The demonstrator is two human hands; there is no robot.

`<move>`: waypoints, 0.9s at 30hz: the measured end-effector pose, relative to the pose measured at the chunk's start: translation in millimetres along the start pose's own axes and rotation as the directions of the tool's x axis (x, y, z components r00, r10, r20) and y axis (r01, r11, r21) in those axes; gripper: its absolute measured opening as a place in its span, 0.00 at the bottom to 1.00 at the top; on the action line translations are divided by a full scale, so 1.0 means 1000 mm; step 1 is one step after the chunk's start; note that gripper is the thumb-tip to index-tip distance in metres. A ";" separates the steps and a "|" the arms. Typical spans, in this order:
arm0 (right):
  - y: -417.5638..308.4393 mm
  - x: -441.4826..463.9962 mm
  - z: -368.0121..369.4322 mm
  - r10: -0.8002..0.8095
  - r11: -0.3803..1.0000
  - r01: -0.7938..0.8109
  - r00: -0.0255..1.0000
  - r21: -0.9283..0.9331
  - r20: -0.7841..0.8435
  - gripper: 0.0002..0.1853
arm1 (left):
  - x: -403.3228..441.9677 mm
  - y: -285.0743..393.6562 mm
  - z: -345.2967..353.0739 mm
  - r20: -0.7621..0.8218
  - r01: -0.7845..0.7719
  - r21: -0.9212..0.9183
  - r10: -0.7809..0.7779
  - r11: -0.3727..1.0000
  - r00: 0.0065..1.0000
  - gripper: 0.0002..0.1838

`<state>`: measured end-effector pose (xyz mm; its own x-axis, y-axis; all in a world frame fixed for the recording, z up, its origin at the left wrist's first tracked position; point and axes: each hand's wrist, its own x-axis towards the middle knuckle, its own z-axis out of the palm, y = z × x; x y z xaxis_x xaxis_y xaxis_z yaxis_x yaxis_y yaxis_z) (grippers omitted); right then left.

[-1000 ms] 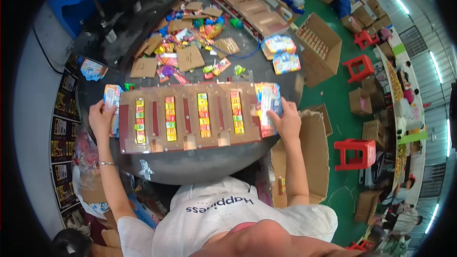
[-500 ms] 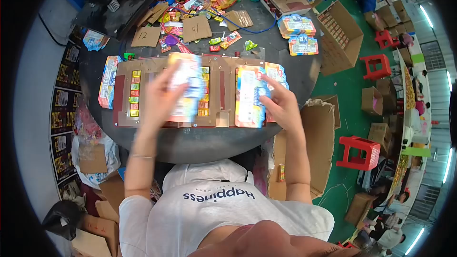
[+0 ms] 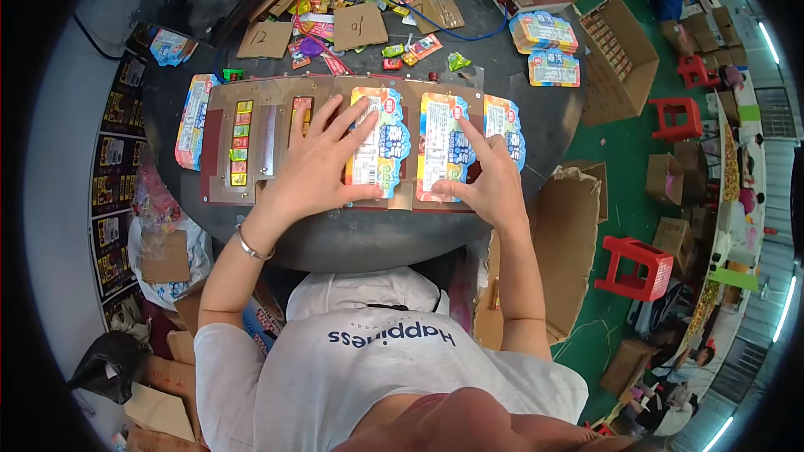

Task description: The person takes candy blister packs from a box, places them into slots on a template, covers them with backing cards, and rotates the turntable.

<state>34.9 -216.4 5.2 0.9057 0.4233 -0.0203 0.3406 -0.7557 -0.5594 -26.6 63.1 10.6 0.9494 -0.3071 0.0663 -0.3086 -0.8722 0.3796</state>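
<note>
Under the spread fingertips of my left hand [image 3: 314,172] lies a colourful printed blister card [image 3: 389,146] with wavy edges, set on the wooden tray [image 3: 404,192]. My left hand is open; its palm covers part of the tray. A second printed card [image 3: 435,138] rests on the tray further right. My right hand [image 3: 500,184] touches this card with index finger and thumb apart, its other fingers curled. To the left, a slot in the tray shows a column of small colourful candy packets [image 3: 240,142]; more packets [image 3: 302,109] show partly beside my left fingers.
More cards lie at the tray's left end [image 3: 194,121] and right end [image 3: 504,130]. A card stack [image 3: 543,33] sits at the back right. Cardboard pieces [image 3: 360,27] and scattered packets cover the back of the black table. An open carton [image 3: 565,259] stands to the right.
My left hand has brought its card down onto the tray, moving right, and its fingers have spread. The right-hand card now lies flat on the tray. The view has shifted slightly.
</note>
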 end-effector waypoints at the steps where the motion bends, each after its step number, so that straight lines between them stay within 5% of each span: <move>1: 0.001 -0.001 0.002 -0.023 1.000 0.023 0.999 0.016 -0.025 0.54 | -0.001 0.003 0.004 0.003 0.023 0.066 -0.023 0.998 1.000 0.52; 5: 0.004 -0.015 0.003 -0.024 0.999 0.027 0.997 0.047 -0.074 0.49 | -0.006 0.000 -0.004 -0.100 -0.003 0.215 0.025 0.977 0.995 0.52; 7: 0.028 -0.016 -0.009 0.256 0.748 -0.078 0.950 0.659 -0.178 0.40 | -0.018 -0.040 -0.041 -0.407 -0.043 0.058 0.063 0.997 0.911 0.40; 8: 0.055 -0.012 -0.010 0.342 0.649 -0.033 0.905 0.760 -0.253 0.33 | -0.033 -0.081 -0.050 -0.523 0.122 -0.037 -0.123 0.992 0.843 0.31; 9: 0.072 -0.009 -0.015 0.365 0.823 -0.137 0.871 0.551 -0.329 0.31 | -0.049 -0.121 -0.060 -0.612 0.253 -0.169 -0.303 0.953 0.731 0.22; 10: 0.085 -0.006 -0.018 0.359 0.921 -0.247 0.839 0.302 -0.408 0.30 | -0.065 -0.178 -0.066 -0.675 0.435 -0.056 -0.355 0.898 0.646 0.21; 12: 0.107 0.000 -0.015 0.281 0.935 -0.197 0.920 0.296 -0.275 0.30 | -0.114 -0.311 -0.033 -0.375 0.741 -0.372 -0.821 0.559 0.430 0.22; 13: 0.111 0.002 -0.014 0.192 0.942 -0.147 0.973 0.301 -0.126 0.29 | -0.119 -0.314 -0.027 -0.377 0.741 -0.373 -0.821 0.558 0.429 0.22; 15: 0.094 -0.001 -0.018 0.218 0.959 -0.179 0.961 0.220 -0.168 0.29 | -0.126 -0.316 -0.023 -0.176 0.619 -0.517 -0.781 0.591 0.599 0.26; 16: 0.083 -0.005 -0.018 0.245 0.966 -0.220 0.947 0.138 -0.207 0.28 | -0.125 -0.302 -0.028 -0.174 0.618 -0.516 -0.779 0.594 0.603 0.26; 17: 0.075 -0.008 -0.015 0.252 0.964 -0.226 0.944 0.139 -0.215 0.28 | -0.121 -0.289 -0.032 -0.224 0.675 -0.432 -0.796 0.598 0.562 0.27; 18: 0.065 -0.013 -0.010 0.185 0.975 -0.214 0.926 -0.054 -0.327 0.29 | -0.116 -0.269 -0.036 -0.274 0.729 -0.348 -0.807 0.590 0.523 0.27; 19: 0.058 -0.016 -0.008 0.096 0.944 -0.216 0.904 -0.249 -0.417 0.29 | -0.113 -0.254 -0.034 -0.540 0.719 0.017 -0.599 0.695 0.591 0.24; 20: 0.050 -0.017 -0.011 0.100 0.941 -0.222 0.903 -0.254 -0.418 0.29 | -0.103 -0.232 -0.037 -0.536 0.716 0.013 -0.599 0.698 0.594 0.24; 22: 0.035 -0.015 -0.015 0.072 0.907 -0.235 0.904 -0.351 -0.421 0.28 | -0.092 -0.196 -0.055 -0.599 0.736 0.450 -0.441 0.506 0.669 0.25; 23: 0.040 -0.015 -0.017 0.054 0.926 -0.204 0.903 -0.317 -0.425 0.25 | -0.091 -0.201 -0.066 -0.463 0.772 0.224 -0.632 0.594 0.621 0.24; 24: 0.051 -0.016 -0.021 0.035 0.947 -0.166 0.904 -0.274 -0.425 0.23 | -0.102 -0.227 -0.074 -0.254 0.726 -0.213 -0.755 0.653 0.605 0.23; 26: 0.043 -0.022 -0.039 0.223 0.974 -0.173 0.853 0.148 -0.471 0.20 | -0.136 -0.267 -0.076 -0.138 0.356 -0.718 -0.623 0.598 0.770 0.28; 27: 0.019 -0.025 -0.043 0.260 0.903 -0.047 0.850 0.426 -0.457 0.20 | -0.143 -0.246 -0.089 -0.186 0.160 -0.852 -0.573 0.499 0.798 0.32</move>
<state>29.8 -262.7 30.8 0.9742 -0.0651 0.2161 0.1576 -0.4893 -0.8577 -81.1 355.3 -9.6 0.9455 0.3257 0.0066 0.0482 -0.1599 0.9860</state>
